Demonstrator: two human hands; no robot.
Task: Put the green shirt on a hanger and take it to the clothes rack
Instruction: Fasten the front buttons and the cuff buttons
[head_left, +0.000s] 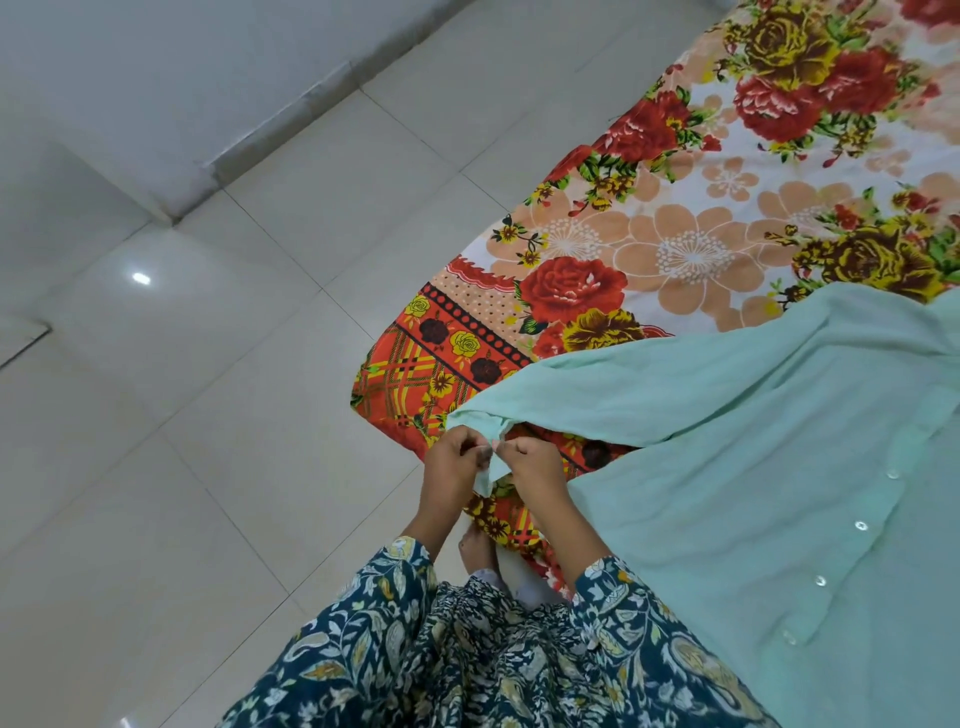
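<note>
Green shirt (753, 467) spread on floral bed (701, 218), sleeve cuff (485, 470) overhanging edge. Left hand (451, 467) and right hand (535, 462) fingers pinch cuff. No hanger visible. Risk: tugging drags shirt to floor (208, 364).

A dark teal dress (467, 670) printed with white, yellow and pale blue leaves is worn. Its sleeves (411, 560) are ended above the wrists; the left hand (451, 467), right hand (536, 466) and a foot (475, 546) are left bare.

left grip (451, 465): curled, pinching cuff of green shirt (727, 467)
right grip (535, 465): same pinch, right beside it
forearms: reaching forward, converging
</note>
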